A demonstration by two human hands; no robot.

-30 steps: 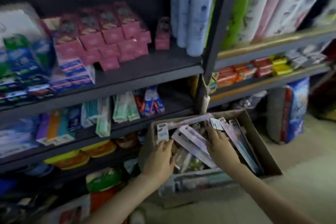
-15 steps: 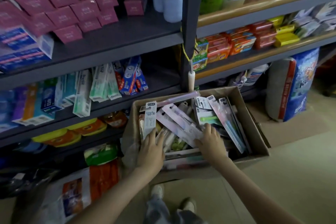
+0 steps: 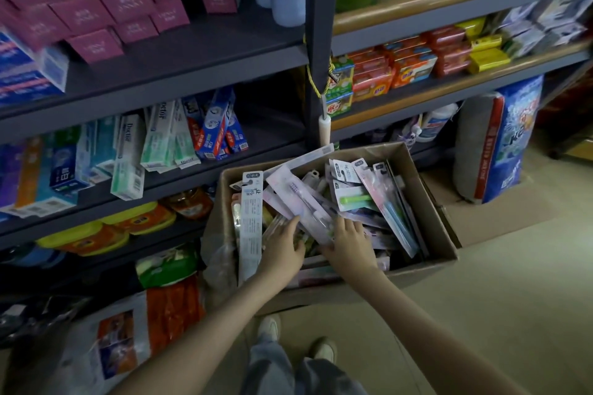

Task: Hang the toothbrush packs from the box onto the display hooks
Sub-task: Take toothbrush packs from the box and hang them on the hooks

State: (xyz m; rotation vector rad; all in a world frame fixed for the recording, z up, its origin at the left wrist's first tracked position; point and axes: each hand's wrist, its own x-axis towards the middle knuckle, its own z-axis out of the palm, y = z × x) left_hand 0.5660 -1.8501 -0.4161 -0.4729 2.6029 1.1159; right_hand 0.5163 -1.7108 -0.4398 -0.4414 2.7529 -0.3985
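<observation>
Inside the brown cardboard box (image 3: 444, 236), the left hand (image 3: 282, 250) pressed straight, close-set fingers (image 3: 293, 222) against a long pink toothbrush pack (image 3: 301, 199); the right hand (image 3: 351, 245) lay beside it, its fingers' grip unclear.

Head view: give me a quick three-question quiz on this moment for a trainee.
1. True or false: the left hand and the right hand both reach into the box.
2. What mostly fills the box? A) toothbrush packs B) soap bars C) bottles
3. Fill in: the bright toothbrush near the box's middle is ___.
Key: 1 true; 2 A; 3 green.
</observation>
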